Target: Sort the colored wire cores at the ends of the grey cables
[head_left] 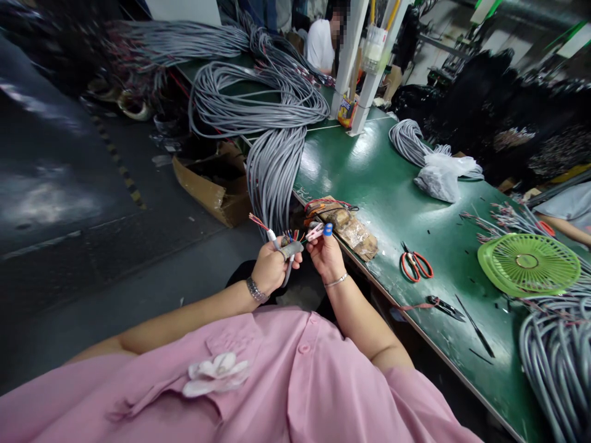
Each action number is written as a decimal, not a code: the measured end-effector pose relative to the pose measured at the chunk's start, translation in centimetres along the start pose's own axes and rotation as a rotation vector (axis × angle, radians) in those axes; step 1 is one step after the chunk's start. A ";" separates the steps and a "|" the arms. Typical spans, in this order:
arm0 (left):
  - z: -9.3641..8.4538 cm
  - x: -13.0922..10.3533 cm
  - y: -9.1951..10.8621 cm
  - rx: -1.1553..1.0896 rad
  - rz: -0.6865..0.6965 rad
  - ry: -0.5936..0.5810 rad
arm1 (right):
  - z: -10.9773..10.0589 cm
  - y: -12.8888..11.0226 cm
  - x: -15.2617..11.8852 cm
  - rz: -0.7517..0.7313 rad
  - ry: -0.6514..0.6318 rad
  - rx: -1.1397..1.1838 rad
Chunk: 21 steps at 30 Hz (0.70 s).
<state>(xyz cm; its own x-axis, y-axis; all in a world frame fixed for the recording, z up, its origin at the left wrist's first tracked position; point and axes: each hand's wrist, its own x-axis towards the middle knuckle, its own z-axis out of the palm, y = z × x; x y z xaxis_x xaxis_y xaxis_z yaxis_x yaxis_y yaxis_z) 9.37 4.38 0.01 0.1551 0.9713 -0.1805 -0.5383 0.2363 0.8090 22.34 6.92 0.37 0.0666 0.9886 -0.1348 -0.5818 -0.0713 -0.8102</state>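
Observation:
My left hand [271, 266] grips the end of a grey cable [290, 252] whose thin coloured wires fan out from the stripped tip. My right hand [325, 251] is just to its right, pinching a small pink tool [314, 232] against those wires; a blue cap covers one fingertip [328, 229]. Both hands hover off the near-left edge of the green table [383, 184], in front of my pink shirt. A thick bundle of grey cables [274, 166] hangs over the table edge just behind the hands.
Red-handled scissors [415, 264] and black snips [446, 306] lie on the table. A green plastic basket [529, 263], a plastic bag [441, 175], more cable coils [558, 357], a cardboard box [215, 181] on the floor. Another person sits at the far end [321, 43].

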 end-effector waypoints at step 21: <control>-1.7 -2.1 -2.5 0.227 -0.013 -0.248 | -5.3 -0.3 -5.9 -0.012 0.021 -0.379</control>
<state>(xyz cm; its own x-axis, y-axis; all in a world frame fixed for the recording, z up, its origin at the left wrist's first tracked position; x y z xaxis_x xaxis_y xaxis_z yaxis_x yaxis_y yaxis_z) 9.01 1.84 -2.54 0.3722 0.9253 -0.0723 -0.3411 0.2088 0.9165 26.38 0.41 -1.61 0.0906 0.9870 -0.1327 -0.2404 -0.1076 -0.9647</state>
